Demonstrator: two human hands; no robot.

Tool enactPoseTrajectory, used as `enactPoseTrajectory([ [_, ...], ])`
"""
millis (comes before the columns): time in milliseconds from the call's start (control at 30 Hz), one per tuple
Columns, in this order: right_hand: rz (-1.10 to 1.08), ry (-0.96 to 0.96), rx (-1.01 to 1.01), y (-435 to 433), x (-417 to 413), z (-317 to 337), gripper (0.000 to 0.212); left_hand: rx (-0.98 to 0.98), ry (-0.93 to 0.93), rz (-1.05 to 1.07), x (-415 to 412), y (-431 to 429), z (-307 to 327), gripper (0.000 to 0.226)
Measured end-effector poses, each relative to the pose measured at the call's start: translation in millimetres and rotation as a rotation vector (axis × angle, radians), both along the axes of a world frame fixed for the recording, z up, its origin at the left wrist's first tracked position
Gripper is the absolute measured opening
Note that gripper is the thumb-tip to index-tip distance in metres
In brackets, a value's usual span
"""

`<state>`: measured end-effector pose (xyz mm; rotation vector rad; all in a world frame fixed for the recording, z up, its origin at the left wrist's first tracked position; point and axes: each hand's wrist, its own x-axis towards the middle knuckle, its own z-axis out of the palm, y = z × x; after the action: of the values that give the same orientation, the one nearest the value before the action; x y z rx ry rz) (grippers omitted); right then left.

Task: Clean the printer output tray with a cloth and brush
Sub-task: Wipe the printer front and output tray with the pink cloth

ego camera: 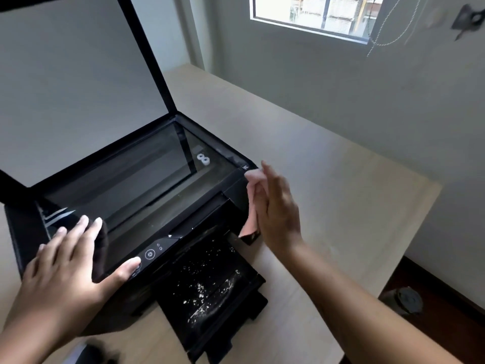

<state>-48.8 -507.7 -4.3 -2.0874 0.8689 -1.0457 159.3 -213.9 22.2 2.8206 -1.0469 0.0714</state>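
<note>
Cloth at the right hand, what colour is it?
The cloth is pale pink, clearest in the head view.

Probably a home office: printer (136, 206) on a pale wooden desk (328, 179), plain walls, window (315, 14).

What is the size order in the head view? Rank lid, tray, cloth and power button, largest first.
1. lid
2. tray
3. cloth, partly hidden behind the right hand
4. power button
</note>
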Motion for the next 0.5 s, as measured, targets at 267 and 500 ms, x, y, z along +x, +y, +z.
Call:
enactPoseTrajectory([
  [267,0.164,0.186,-0.514,4,-6,-1,0.044,0.068,-0.010,0.011,-21,-9,24,0.102],
  [500,0.116,0.244,-0.327,-5,2,18,0.047,0.093,0.036,0.025,-32,-16,42,0.111],
])
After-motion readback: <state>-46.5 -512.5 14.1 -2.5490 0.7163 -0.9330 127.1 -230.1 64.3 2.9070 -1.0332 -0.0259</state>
